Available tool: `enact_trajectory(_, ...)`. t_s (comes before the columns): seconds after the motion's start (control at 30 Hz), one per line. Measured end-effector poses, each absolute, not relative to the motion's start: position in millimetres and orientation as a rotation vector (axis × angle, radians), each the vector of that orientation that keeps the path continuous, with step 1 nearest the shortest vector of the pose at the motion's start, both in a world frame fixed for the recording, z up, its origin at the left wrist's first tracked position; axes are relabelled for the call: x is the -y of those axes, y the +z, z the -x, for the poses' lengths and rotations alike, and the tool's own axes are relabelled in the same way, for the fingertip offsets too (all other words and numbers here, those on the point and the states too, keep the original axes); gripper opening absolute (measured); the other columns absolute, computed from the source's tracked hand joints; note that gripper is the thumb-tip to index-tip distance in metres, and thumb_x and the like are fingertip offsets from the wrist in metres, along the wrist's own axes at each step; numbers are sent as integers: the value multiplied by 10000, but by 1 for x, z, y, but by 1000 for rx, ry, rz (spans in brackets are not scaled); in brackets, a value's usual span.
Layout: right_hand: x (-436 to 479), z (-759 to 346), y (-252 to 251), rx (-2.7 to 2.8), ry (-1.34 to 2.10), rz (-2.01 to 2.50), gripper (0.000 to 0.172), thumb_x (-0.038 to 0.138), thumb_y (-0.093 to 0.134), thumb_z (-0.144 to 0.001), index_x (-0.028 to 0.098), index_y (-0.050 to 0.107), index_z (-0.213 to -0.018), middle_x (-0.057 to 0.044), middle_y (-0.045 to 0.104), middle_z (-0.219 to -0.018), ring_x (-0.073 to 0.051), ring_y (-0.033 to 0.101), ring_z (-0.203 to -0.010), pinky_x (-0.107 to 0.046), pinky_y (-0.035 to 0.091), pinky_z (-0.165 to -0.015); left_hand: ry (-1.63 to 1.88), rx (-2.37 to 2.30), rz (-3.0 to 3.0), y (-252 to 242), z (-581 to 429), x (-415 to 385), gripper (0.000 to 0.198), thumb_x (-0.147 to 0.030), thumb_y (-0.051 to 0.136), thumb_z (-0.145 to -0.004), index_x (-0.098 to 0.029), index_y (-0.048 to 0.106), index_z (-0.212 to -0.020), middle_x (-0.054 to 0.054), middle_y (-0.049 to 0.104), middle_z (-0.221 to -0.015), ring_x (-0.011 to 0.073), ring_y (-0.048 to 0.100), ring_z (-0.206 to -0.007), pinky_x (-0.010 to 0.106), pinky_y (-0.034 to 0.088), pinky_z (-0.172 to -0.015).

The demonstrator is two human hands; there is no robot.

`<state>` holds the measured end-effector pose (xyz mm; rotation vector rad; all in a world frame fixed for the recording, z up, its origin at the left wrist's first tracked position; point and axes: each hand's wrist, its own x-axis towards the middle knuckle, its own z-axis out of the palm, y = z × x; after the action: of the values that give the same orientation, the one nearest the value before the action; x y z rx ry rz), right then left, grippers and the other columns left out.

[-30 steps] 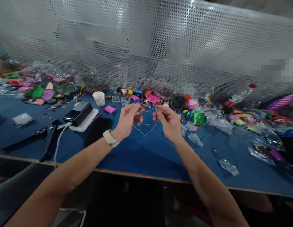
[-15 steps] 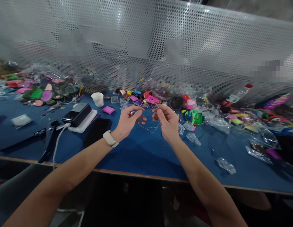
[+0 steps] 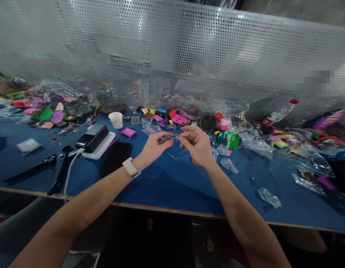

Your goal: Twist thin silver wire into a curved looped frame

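Over the tabletop (image 3: 167,186), wire (image 3: 174,157) pinched by left hand (image 3: 155,147) and right hand (image 3: 199,146) could be bent by uneven pull.

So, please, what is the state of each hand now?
Left hand: partly curled at the thin wire frame; grip cannot be told.
Right hand: closed, pinching the frame.

Head-worn view, forward and down

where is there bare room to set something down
Mostly bare blue tabletop lies between the flat black rectangular slab and right forearm, and between that forearm and the crumpled clear plastic wrapper nearest the edge. Crowded: along the perforated grey metal screen, with colourful clay-like lumps.
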<state>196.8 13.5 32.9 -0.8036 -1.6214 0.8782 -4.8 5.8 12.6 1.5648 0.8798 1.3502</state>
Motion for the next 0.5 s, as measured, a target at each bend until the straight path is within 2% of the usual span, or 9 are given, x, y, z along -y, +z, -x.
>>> enact_trajectory(0.1,-10,-196,34,1694,932,785,395,479,871,-894,246,701,-1165,-20,774,-885,-159,688,-652,-311,580,-549,1437,-827,-1563,15,6,-4,368,-306,846,-869,-185,783,-1211,77,814,-996,157,735,-772,312,626,-729)
enact_trajectory(0.27,-8,-193,32,1674,881,793,260,459,828,-928,234,753,-1034,-36,766,-866,-202,750,-766,-342,630,-600,1508,-857,-1600,21,6,1,186,-351,868,-882,-207,836,-995,42,795,-823,149,706,-709,278,590,-642)
enact_trajectory(0.33,-8,-193,31,1659,896,779,235,444,823,-933,233,762,-1016,-33,770,-847,-206,758,-774,-370,659,-660,1530,-872,-1596,22,6,2,164,-352,865,-888,-214,840,-974,37,791,-807,143,691,-672,274,580,-609)
enact_trajectory(0.5,-12,-195,31,1632,914,786,239,470,813,-936,244,758,-990,-27,776,-831,-206,756,-757,-396,671,-704,1548,-904,-1591,22,7,0,193,-384,885,-868,-220,846,-962,42,798,-812,155,709,-678,283,594,-610)
